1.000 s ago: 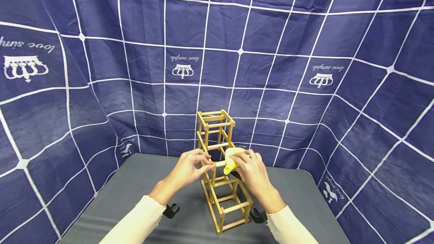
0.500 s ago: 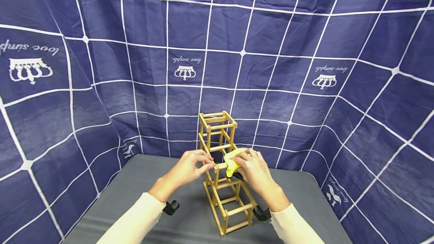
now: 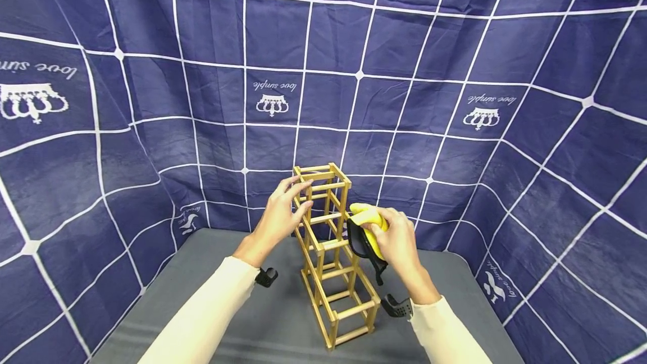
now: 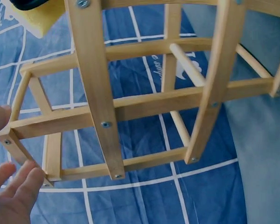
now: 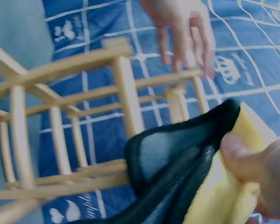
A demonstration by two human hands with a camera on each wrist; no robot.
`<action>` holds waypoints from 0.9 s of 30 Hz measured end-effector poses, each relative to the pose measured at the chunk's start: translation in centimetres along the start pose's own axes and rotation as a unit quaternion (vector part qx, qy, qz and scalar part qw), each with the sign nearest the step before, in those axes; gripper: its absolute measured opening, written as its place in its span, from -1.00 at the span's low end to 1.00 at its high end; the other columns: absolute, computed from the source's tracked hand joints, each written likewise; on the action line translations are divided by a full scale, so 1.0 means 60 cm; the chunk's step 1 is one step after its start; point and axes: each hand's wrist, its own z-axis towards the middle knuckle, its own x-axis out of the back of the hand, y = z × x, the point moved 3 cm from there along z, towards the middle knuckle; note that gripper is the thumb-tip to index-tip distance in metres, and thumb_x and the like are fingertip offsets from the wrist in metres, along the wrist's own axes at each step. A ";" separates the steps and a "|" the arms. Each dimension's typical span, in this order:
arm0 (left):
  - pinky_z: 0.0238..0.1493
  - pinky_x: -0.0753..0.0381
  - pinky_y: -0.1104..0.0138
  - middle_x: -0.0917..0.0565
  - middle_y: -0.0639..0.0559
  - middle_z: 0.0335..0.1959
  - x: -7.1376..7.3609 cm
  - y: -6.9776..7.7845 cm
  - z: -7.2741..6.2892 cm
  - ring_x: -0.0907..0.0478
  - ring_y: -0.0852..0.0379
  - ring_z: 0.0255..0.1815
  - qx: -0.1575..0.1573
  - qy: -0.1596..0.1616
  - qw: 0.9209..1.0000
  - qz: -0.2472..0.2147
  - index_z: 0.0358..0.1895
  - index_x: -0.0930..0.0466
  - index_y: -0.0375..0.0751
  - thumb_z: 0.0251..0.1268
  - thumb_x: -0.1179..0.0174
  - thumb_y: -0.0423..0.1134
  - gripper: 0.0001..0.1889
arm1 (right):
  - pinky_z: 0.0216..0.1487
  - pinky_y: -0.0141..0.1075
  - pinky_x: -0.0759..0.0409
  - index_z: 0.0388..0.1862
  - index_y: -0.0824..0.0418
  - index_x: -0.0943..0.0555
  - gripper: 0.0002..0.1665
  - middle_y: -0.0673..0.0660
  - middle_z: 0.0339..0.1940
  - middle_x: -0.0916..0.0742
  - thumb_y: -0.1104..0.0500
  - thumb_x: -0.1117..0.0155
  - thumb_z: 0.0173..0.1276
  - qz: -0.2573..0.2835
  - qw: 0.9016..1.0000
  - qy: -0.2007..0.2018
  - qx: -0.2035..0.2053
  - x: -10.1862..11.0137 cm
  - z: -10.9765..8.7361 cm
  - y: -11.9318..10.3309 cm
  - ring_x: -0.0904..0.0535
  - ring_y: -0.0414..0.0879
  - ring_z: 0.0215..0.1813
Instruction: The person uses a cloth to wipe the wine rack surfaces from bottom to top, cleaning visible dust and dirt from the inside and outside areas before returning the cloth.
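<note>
A stepped wooden rack (image 3: pixel 332 244), made of light bars screwed together, stands upright on the grey surface. My left hand (image 3: pixel 281 211) is at its tall upper end, fingers spread and slightly bent. In the left wrist view, its fingers (image 4: pixel 24 186) lie beside the end bars; whether they touch the wood I cannot tell. My right hand (image 3: pixel 396 239) grips a folded yellow and black cloth (image 3: pixel 366 222) to the right of the rack. Its black-edged side (image 5: pixel 177 158) hangs toward the rack in the right wrist view, with the thumb (image 5: pixel 238 156) pressed on the yellow part.
A blue sheet (image 3: pixel 394 100) with white grid lines rises behind and on both sides. The grey surface (image 3: pixel 217 274) reaches around the rack. Black straps (image 3: pixel 267 277) are on both wrists.
My left hand has moved up and away from the middle bar to the rack's top. My right hand has lifted the cloth off that bar and to the right, turning its black side into view.
</note>
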 end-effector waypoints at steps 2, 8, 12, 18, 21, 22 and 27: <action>0.49 -0.78 -0.27 -0.70 -0.43 0.46 -0.002 -0.002 0.011 -0.70 -0.48 0.54 0.006 -0.007 1.000 -0.004 0.41 -0.80 -0.26 0.57 -0.54 -0.37 -0.58 | 0.00 0.26 -0.70 0.16 0.26 -0.92 -0.53 0.31 -0.07 -0.94 0.12 -0.81 0.32 -0.007 0.999 -0.018 -0.042 0.005 0.019 0.007 -0.84 0.36 -0.07; 0.10 -0.91 -0.09 -0.86 -0.24 0.08 0.004 -0.008 0.027 -0.84 -0.31 0.42 -0.004 0.038 0.999 -0.023 0.13 -0.91 -0.28 0.48 -0.57 -0.46 -0.76 | -0.28 -0.11 -0.64 0.01 0.21 -0.95 -0.66 0.20 -0.31 -0.88 -0.01 -0.75 0.47 0.012 0.988 -0.107 -0.112 -0.016 0.078 0.020 -0.73 0.15 -0.28; -0.07 -0.88 -0.08 -0.89 -0.22 0.00 0.005 -0.005 0.033 -0.86 -0.27 0.40 -0.019 0.045 0.998 -0.037 0.09 -0.93 -0.28 0.42 -0.60 -0.47 -0.76 | -0.34 -0.25 -0.60 -0.14 0.22 -0.97 -0.65 0.14 -0.39 -0.87 -0.07 -0.75 0.46 0.015 0.978 -0.160 -0.130 -0.056 0.100 0.018 -0.69 0.05 -0.33; 0.00 -0.91 -0.09 -0.90 -0.24 0.03 -0.002 0.000 0.035 -0.86 -0.29 0.37 -0.007 0.026 0.999 -0.030 0.09 -0.93 -0.25 0.43 -0.61 -0.44 -0.77 | -0.08 -0.07 -0.68 -0.09 0.16 -1.01 -0.59 0.15 -0.24 -0.94 -0.15 -0.79 0.38 -0.029 0.967 -0.199 -0.155 -0.094 0.093 0.019 -0.72 0.12 -0.16; 0.01 -0.91 -0.10 -0.90 -0.24 0.05 -0.004 0.001 0.034 -0.87 -0.31 0.32 0.001 0.023 0.999 -0.024 0.09 -0.94 -0.23 0.42 -0.62 -0.42 -0.76 | -0.12 -0.11 -0.70 -0.03 0.16 -1.01 -0.56 0.17 -0.18 -0.96 -0.15 -0.81 0.35 -0.036 0.963 -0.213 -0.163 -0.082 0.083 0.021 -0.74 0.09 -0.18; 0.01 -0.91 -0.09 -0.90 -0.24 0.05 -0.004 0.001 0.034 -0.88 -0.31 0.31 0.004 0.021 1.000 -0.022 0.09 -0.94 -0.23 0.42 -0.62 -0.42 -0.76 | -0.16 -0.16 -0.70 -0.02 0.16 -1.01 -0.56 0.17 -0.17 -0.97 -0.14 -0.82 0.35 -0.033 0.961 -0.222 -0.164 -0.076 0.080 0.022 -0.74 0.07 -0.21; 0.06 -0.93 -0.09 -0.90 -0.23 0.08 -0.007 -0.001 0.030 -0.89 -0.30 0.25 0.017 0.013 1.000 -0.021 0.07 -0.94 -0.22 0.42 -0.63 -0.40 -0.77 | -0.36 -0.32 -0.63 -0.13 0.16 -1.01 -0.64 0.14 -0.27 -0.95 -0.09 -0.81 0.36 -0.013 0.951 -0.264 -0.159 -0.054 0.068 0.025 -0.71 -0.04 -0.32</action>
